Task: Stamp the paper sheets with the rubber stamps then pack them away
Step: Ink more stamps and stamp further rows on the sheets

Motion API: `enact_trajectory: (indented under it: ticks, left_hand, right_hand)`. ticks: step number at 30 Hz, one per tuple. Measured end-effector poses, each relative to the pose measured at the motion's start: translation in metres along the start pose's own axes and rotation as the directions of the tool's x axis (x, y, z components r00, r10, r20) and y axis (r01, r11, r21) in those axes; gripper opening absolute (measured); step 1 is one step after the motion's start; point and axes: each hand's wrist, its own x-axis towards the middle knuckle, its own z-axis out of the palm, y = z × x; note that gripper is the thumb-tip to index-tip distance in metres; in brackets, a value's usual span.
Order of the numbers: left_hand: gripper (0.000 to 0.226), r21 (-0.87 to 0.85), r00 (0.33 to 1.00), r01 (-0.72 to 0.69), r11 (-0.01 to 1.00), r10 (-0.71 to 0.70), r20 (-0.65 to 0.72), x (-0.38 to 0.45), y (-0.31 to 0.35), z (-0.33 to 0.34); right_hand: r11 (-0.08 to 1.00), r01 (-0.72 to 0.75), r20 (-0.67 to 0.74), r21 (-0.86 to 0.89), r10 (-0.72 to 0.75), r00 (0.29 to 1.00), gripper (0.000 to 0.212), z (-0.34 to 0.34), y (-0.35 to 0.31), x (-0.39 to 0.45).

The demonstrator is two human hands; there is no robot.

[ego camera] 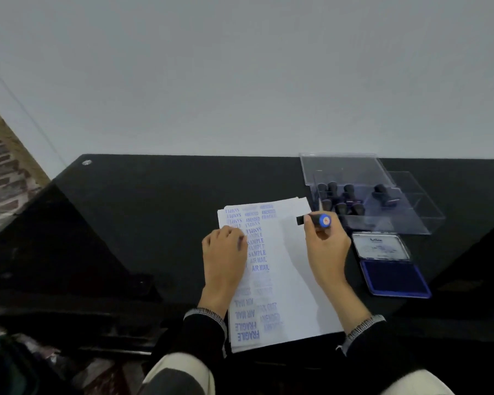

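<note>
1. A stack of paper sheets (285,269) lies on the black bench (154,212), its long side running away from the person, with the near edge close to the bench front.
2. The top sheet carries rows of blue stamped words down its left part, among them SAMPLE, AIR MAIL, AMENDED and FRAGILE; its right part is blank.
3. The left hand (226,258) rests on the left part of the sheets with fingers curled under, knuckles up, pressing down on the paper and gripping nothing.
4. The right hand (325,246) grips a rubber stamp (314,220) by its handle, fingers and thumb wrapped round it; the blue cap of the handle points toward the camera and the dark stamping end points left, lifted over the upper right part of the sheets.
5. Just right of the sheets an open ink pad (394,277) sits on the bench, its blue pad near the person and its lid (381,246) folded back behind it.
6. Beyond the ink pad stands a clear plastic case (411,220) with its lid up, holding several dark-handled stamps (345,195) at its left end.
</note>
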Motion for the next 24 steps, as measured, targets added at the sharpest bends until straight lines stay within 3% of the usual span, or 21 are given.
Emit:
enact_trajectory:
  ticks: [3, 7, 9, 13, 15, 19, 24]
  left_hand:
    - [0.014, -0.027, 1.000, -0.005, 1.000, 0.006, 0.007, -0.001, -0.001, -0.002]
    - [0.023, 0.147, 0.990, 0.035, 0.989, -0.055, 0.131, -0.004, 0.015, -0.005]
    - [0.024, 0.112, 0.989, 0.032, 0.993, -0.048, 0.143, -0.011, 0.037, -0.002]
    - [0.022, -0.301, 0.965, -0.122, 0.946, 0.184, 0.189, -0.038, 0.096, 0.011]
    - [0.030, -0.387, 0.912, -0.203, 0.900, 0.317, 0.259, -0.051, 0.123, 0.020]
    - [0.066, -0.338, 0.812, -0.311, 0.888, 0.433, 0.392, -0.071, 0.149, 0.044]
    - [0.081, -0.221, 0.804, -0.378, 0.899, 0.437, 0.403, -0.080, 0.149, 0.063]
  right_hand:
    - [0.999, 0.012, -0.015, -0.032, -0.013, 1.000, 0.020, -0.033, -0.002, -0.009]
    - [0.997, -0.060, -0.108, -0.055, 0.053, 0.993, 0.010, -0.079, 0.000, -0.009]
    - [0.994, -0.087, -0.137, -0.071, 0.077, 0.988, 0.012, -0.104, 0.004, -0.007]
    - [0.978, -0.161, -0.199, -0.133, 0.133, 0.971, 0.021, -0.149, 0.012, -0.003]
    - [0.963, -0.206, -0.223, -0.173, 0.165, 0.961, 0.023, -0.167, 0.017, -0.004]
    - [0.937, -0.235, -0.232, -0.258, 0.176, 0.957, 0.018, -0.190, 0.024, -0.008]
    - [0.919, -0.208, -0.123, -0.335, 0.177, 0.977, 0.021, -0.195, 0.029, -0.011]
